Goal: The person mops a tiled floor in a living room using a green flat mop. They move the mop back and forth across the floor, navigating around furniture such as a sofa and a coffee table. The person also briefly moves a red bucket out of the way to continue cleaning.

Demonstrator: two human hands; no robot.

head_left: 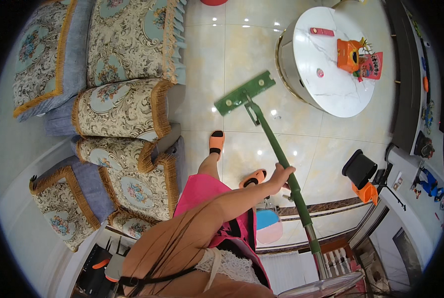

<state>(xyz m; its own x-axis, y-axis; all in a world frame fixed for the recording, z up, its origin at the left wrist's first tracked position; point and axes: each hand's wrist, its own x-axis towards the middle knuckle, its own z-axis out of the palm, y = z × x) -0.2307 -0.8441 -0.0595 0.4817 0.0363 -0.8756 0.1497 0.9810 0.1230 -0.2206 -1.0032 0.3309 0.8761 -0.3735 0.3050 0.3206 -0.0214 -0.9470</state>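
My left hand [280, 176] is closed around the green handle of a flat mop [274, 144], about halfway along the shaft. My bare forearm reaches to it across a pink skirt. The mop's green rectangular head [244, 93] rests on the glossy cream tile floor [242, 49] ahead of my feet, which are in orange slippers [216, 141]. The handle's metal upper end [319, 258] runs down to the lower right. My right hand does not show.
Ornate floral sofas with gold fringe [127, 109] fill the left. A round white marble table [331, 59] with an orange object and a red packet stands at the upper right. A black bin [359, 169] and a dark cabinet [406, 89] are on the right.
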